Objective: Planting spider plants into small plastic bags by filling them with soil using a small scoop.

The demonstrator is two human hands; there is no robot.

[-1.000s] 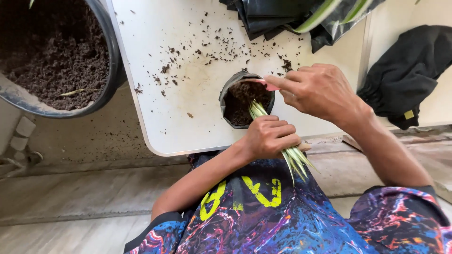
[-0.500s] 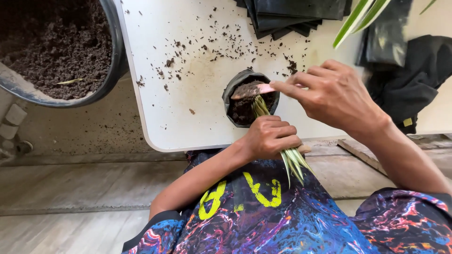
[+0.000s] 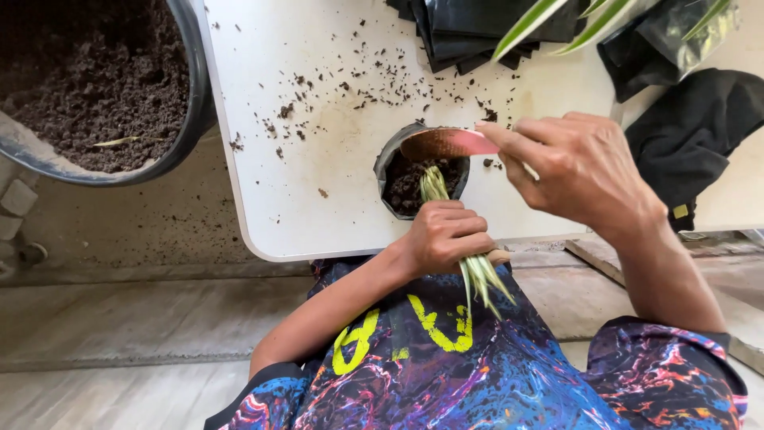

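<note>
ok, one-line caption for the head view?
Left hand steadies a striped plantlet in a small black pot; right hand holds a pink scoop over it.

Left hand (image 3: 444,237) closed in a fist, right hand (image 3: 585,171) raised, fingers (image 3: 509,139) pinched, forearms bare

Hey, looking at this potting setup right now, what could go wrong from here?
The small black pot sits near the white table edge, so a push from the pink scoop in the right hand could tip it off. The left hand grips the plant tightly, which may bruise its leaves. Scattered soil already litters the table, and more could spill.
</note>
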